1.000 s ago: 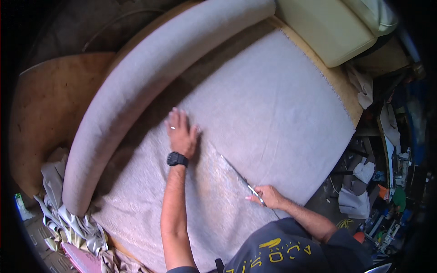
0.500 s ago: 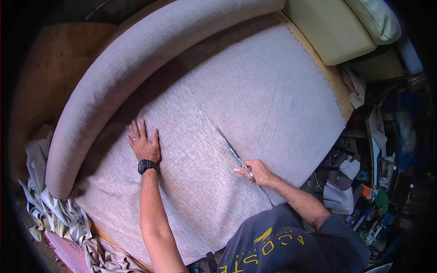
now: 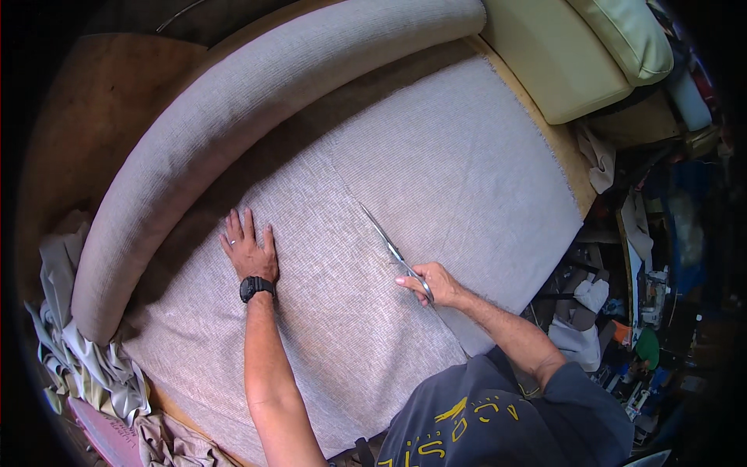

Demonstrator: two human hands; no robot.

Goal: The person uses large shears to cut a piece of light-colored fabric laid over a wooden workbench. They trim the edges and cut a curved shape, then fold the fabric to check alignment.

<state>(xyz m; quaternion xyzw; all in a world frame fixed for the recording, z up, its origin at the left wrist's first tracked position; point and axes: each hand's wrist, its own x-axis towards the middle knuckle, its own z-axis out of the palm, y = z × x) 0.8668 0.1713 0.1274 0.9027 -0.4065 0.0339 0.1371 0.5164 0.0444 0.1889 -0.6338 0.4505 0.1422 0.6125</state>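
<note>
Light grey-beige ribbed upholstery fabric (image 3: 467,171) is spread over a wooden table. My right hand (image 3: 436,283) grips metal scissors (image 3: 391,247) by the handles, with fingers wrapped round them. Their long blades point away and to the left, along a line running through the fabric. Behind the scissors a cut edge runs back toward my body. Whether the blades are parted I cannot make out. My left hand (image 3: 253,253) lies flat on the fabric left of the scissors, fingers spread and holding nothing.
A thick fabric roll (image 3: 226,109) curves along the far and left side. Cream padded cushions (image 3: 556,66) stand at the far right. Crumpled cloth (image 3: 101,366) hangs at the left. Beyond the table's right edge (image 3: 587,198) lies a clutter of scraps and tools (image 3: 622,342).
The scissors and my right hand have advanced a little farther along the line in the fabric. My left hand stays flat on the cloth. The whole view has shifted slightly.
</note>
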